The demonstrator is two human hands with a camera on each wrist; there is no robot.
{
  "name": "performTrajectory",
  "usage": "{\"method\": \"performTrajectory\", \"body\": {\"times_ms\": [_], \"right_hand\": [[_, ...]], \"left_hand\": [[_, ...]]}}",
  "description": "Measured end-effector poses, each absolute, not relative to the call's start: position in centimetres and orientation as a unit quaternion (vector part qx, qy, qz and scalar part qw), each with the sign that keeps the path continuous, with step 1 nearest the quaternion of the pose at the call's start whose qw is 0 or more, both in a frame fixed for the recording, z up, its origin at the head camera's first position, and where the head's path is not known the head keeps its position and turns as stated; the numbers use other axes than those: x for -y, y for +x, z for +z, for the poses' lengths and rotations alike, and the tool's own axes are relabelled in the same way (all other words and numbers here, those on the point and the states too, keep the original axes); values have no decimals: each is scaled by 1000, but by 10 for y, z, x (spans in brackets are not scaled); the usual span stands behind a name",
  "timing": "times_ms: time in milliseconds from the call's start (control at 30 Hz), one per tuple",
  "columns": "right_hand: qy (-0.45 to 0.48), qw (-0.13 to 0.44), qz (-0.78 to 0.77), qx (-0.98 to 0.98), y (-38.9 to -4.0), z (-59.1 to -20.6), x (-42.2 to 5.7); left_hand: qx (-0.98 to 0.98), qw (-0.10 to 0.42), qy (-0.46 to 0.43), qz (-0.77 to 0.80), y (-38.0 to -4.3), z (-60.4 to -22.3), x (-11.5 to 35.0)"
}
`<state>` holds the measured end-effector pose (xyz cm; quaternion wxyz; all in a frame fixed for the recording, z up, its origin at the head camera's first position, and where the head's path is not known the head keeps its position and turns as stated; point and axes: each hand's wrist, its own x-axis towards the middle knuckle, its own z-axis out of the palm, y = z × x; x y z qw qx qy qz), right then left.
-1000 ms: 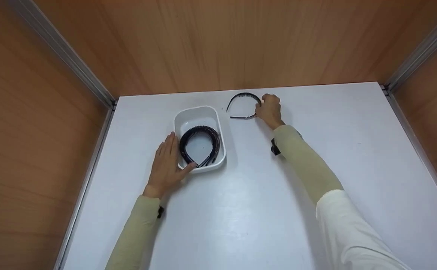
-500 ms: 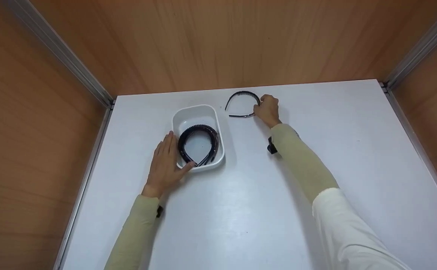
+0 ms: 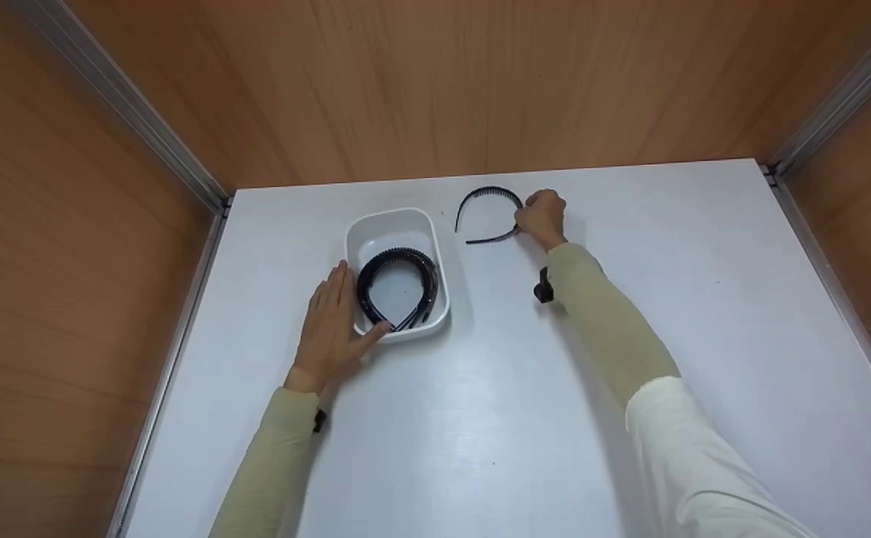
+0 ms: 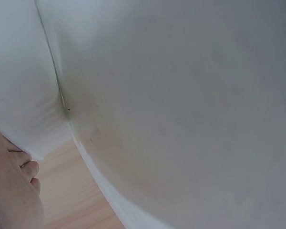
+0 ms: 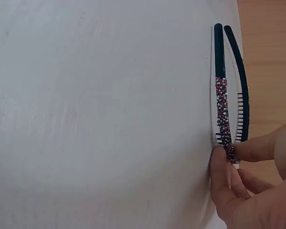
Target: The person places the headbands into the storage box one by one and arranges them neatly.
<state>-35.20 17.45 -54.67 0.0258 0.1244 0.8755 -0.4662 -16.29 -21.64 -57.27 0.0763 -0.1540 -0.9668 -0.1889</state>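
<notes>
My right hand (image 3: 542, 215) pinches a dark headband (image 3: 489, 190) at its right side, near the back edge of the table. In the right wrist view, the thumb and fingers (image 5: 220, 171) grip the headband (image 5: 222, 102) over its band of pink and white beads; comb teeth line its inner side. My left hand (image 3: 324, 325) lies with straight fingers along the left side of a white plastic tray (image 3: 386, 237), thumb over the near rim. Several dark headbands (image 3: 364, 295) are stacked as a ring in the tray's near part. Part of the left hand (image 4: 14, 186) shows in the left wrist view.
The white table (image 3: 472, 418) is closed in by a wooden back panel (image 3: 480, 90) and wooden side panels with metal corner rails (image 3: 140, 104). The tray stands left of the held headband, with a narrow gap of table between them.
The right hand has shifted the headband slightly to the right and nearer, still pinching it. The left hand and the tray have stayed in place.
</notes>
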Motion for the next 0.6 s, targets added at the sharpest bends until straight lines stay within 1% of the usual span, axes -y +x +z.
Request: {"method": "performTrajectory", "body": {"times_ms": [267, 500, 600], "right_hand": [[132, 32, -467, -874, -352, -544, -181], [151, 55, -484, -860, -352, -537, -184], [155, 55, -479, -863, -352, -535, -184]], "left_hand": [[967, 75, -156, -188, -163, -572, 215], [966, 77, -159, -188, -164, -572, 213], [966, 78, -160, -189, -164, -571, 213]]}}
